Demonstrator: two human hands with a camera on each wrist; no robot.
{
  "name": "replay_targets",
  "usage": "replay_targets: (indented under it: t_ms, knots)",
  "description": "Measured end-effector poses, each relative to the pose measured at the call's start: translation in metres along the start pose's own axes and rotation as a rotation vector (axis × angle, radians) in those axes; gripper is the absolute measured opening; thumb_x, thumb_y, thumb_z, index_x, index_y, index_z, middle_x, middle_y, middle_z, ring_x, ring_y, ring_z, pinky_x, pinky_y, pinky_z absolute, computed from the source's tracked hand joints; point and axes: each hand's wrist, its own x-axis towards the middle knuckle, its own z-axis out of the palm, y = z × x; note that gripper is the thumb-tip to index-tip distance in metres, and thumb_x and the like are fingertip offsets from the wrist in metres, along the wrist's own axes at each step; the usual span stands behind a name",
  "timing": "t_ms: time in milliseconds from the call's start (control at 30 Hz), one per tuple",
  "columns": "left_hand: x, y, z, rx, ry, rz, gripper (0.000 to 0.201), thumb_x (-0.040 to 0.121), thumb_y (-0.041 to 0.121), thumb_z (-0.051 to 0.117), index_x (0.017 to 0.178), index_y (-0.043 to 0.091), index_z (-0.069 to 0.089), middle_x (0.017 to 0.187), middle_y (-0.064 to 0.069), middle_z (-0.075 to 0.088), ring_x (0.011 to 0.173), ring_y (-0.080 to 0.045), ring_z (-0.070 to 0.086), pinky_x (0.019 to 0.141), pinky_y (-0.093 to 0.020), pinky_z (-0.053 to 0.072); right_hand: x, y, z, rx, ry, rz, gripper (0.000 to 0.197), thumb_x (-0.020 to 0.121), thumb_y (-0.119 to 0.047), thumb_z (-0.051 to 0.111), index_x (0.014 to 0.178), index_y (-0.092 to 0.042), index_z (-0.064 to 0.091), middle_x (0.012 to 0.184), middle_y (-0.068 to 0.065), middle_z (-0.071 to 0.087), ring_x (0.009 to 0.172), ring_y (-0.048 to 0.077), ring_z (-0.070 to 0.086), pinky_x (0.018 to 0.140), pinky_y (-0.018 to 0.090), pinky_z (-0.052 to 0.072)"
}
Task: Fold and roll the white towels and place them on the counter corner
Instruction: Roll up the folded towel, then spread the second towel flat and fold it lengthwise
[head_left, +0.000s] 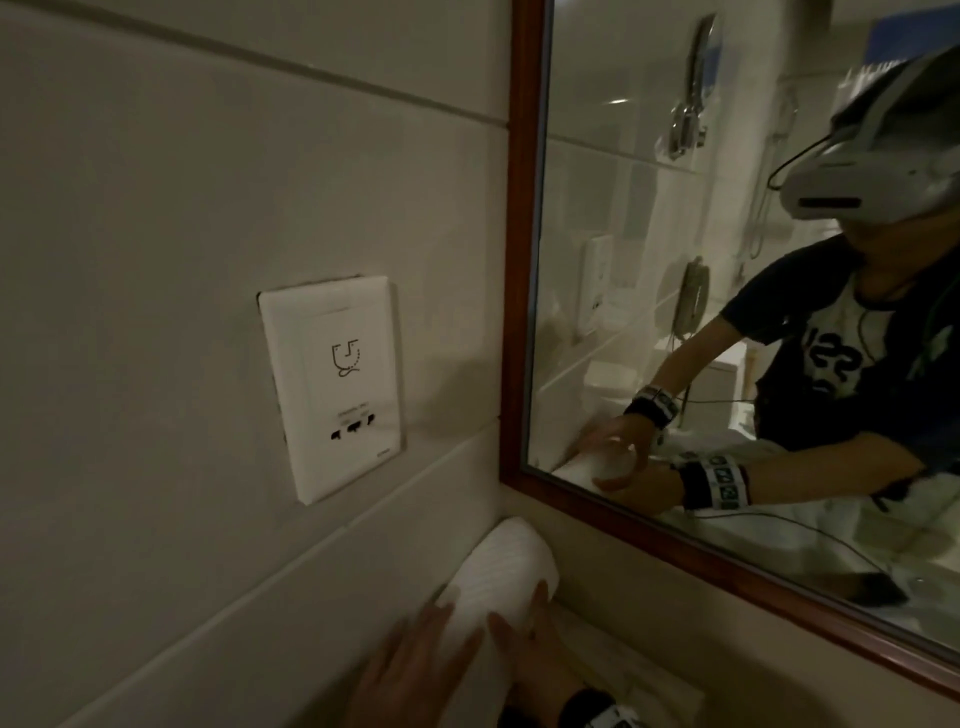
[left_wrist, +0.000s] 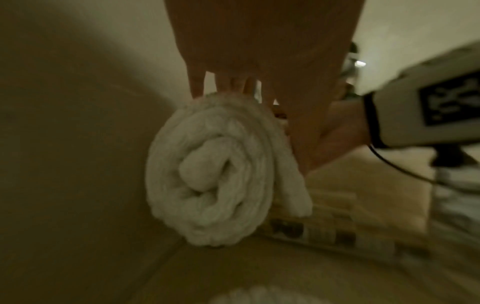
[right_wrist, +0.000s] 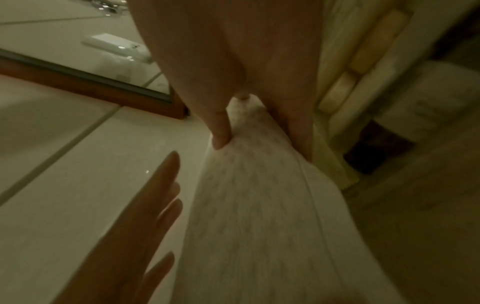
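- Left hand (head_left: 415, 660): fingers straight, spread flat along the wall-side flank of the roll; pressing, not curled round it. Risk: push too hard toward the wall and the roll flattens.
- Right hand (head_left: 540, 644): fingers laid over the mirror-side flank, index tip dug into the cloth in the right wrist view (right_wrist: 221, 139); grip mostly hidden, appears clasped round the roll. Risk: drag on withdrawal, pulling the outer layer loose.
- Rolled white towel (head_left: 498, 577): lying on the counter (left_wrist: 233, 271), tucked into the corner, against the tiled wall (head_left: 156, 260). Loose tail end hanging at the spiral's side (left_wrist: 296, 197); likely to unwind once released.
- Shaver socket plate (head_left: 332, 389): above the roll, well apart; no hazard judged.
- Wood-framed mirror (head_left: 519, 260): beyond; far end of roll near the frame.
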Motion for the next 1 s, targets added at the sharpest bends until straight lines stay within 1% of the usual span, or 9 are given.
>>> replay_targets:
  t_ms: [100,267,400,500,600,733,833,900,1000]
  knots:
    - [-0.013,0.01,0.003,-0.032,0.213,0.064,0.042,0.096,0.04,0.018,0.127,0.035,0.046,0.142,-0.008,0.047,0.147,-0.017,-0.001,0.117,-0.031,0.003,-0.005,-0.004,-0.009,-0.295,0.043,-0.014,0.091,0.084,-0.065,0.036,0.145,-0.023,-0.016,0.158,0.011,0.007,0.143,0.025,0.02,0.117,0.034,0.022]
    - [-0.012,0.015,0.007,-0.136,0.27,0.049,0.046,0.091,0.018,0.023,0.131,0.028,0.043,0.126,-0.002,0.062,0.147,-0.012,-0.003,0.091,-0.027,0.032,-0.014,-0.009,-0.005,-0.353,-0.05,-0.074,0.094,0.088,-0.042,0.059,0.147,-0.032,-0.014,0.156,0.013,-0.017,0.146,0.029,0.004,0.114,0.033,0.023]
    - [-0.006,0.012,0.002,-0.247,0.008,0.073,0.106,0.053,0.06,0.05,0.148,0.026,0.018,0.155,-0.005,0.025,0.145,-0.015,0.013,0.092,-0.027,0.042,-0.003,-0.012,-0.004,-0.381,-0.084,-0.094,0.092,0.089,-0.041,0.058,0.148,-0.03,-0.012,0.154,0.015,-0.024,0.146,0.03,0.01,0.111,0.03,0.028]
    - [-0.005,0.013,-0.003,-0.208,-0.122,0.01,0.148,0.025,0.073,0.06,0.149,0.019,0.0,0.142,-0.008,0.04,0.128,-0.021,0.039,0.081,-0.024,0.054,-0.008,-0.013,-0.01,-0.391,-0.108,-0.089,0.091,0.089,-0.036,0.059,0.148,-0.03,-0.01,0.155,0.014,-0.021,0.146,0.029,0.004,0.112,0.031,0.026]
    - [-0.016,0.009,-0.023,-0.224,-0.136,0.116,0.138,0.05,0.073,0.065,0.134,0.038,-0.038,0.155,-0.012,-0.005,0.144,-0.028,0.005,0.113,-0.033,0.022,-0.032,-0.005,-0.019,-0.357,-0.154,-0.152,0.09,0.088,-0.03,0.063,0.148,-0.034,-0.004,0.158,0.005,-0.013,0.147,0.023,0.004,0.115,0.031,0.02]
    - [-0.062,0.01,-0.05,-0.209,-0.299,0.235,0.112,0.058,0.088,0.039,0.113,0.052,-0.052,0.144,0.0,-0.04,0.136,-0.02,-0.031,0.117,-0.031,0.0,-0.084,0.018,-0.031,-0.544,-0.245,-0.334,0.093,0.085,-0.038,0.064,0.146,-0.038,-0.006,0.159,-0.003,-0.007,0.145,0.013,0.006,0.111,0.013,0.011]
    - [-0.099,0.021,-0.062,-0.329,-0.512,0.279,0.101,0.045,0.09,0.029,0.1,0.062,-0.051,0.15,0.001,-0.033,0.136,-0.014,-0.031,0.118,-0.034,-0.005,-0.133,0.03,-0.027,-0.717,-0.362,-0.391,0.098,0.074,-0.062,0.061,0.145,-0.044,-0.005,0.157,-0.012,-0.007,0.144,0.009,0.001,0.115,0.015,0.01]
    - [-0.123,0.028,-0.059,-0.372,-0.607,0.289,0.103,0.041,0.093,0.029,0.11,0.063,-0.041,0.155,0.004,-0.022,0.142,-0.013,-0.02,0.119,-0.036,-0.002,-0.163,0.041,-0.02,-0.821,-0.468,-0.327,0.095,0.073,-0.065,0.059,0.145,-0.045,0.001,0.154,-0.019,-0.003,0.143,0.007,0.001,0.119,0.03,0.01]
    - [-0.157,0.038,-0.06,-0.433,-0.796,0.283,0.125,0.03,0.099,0.014,0.14,0.048,-0.017,0.157,0.003,-0.018,0.145,-0.015,-0.016,0.118,-0.038,-0.003,-0.203,0.055,-0.007,-1.007,-0.612,-0.094,0.086,0.079,-0.064,0.055,0.145,-0.049,0.001,0.159,-0.006,-0.006,0.147,0.02,0.001,0.119,0.041,0.01]
